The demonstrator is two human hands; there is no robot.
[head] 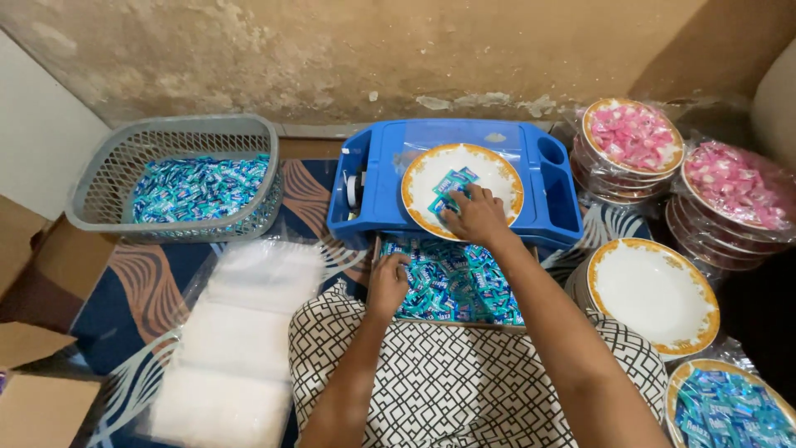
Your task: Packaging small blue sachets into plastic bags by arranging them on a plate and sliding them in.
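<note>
While the right hand (477, 216) rests palm-down on a white plate with a gold rim (497, 170), its fingers are curled together over a small cluster of blue-green wrapped candies (452, 184) at the plate's centre; whether they pinch a piece cannot be told. That plate sits on a blue plastic tray (557, 195), at 12 o'clock from the person's lap.

Left hand (387, 284): fingers bent downward and close together, tips buried in a loose heap of blue-green candies (456, 282) held in a shallow box just below the tray; grip on any single piece cannot be told.

Surrounding items, by clock direction from the hands:
- 6 o'clock: black-and-white patterned cloth (448, 382) over the lap.
- 8 o'clock: stack of clear plastic bags (240, 332), lying flat on a patterned mat (141, 290).
- 10 o'clock: grey mesh basket (99, 207), holding more blue-green candies.
- 1 to 2 o'clock: two stacks of wrapped plates topped with pink candies (634, 133) (738, 182), side by side near the wall.
- 3 o'clock: stack of bare gold-rimmed plates (655, 290), just beside the right forearm.
- 4 o'clock: filled plate of blue-green candies (725, 411), at the frame's lower corner.
- 8 to 9 o'clock, far edge: cardboard box flaps (33, 365).
</note>
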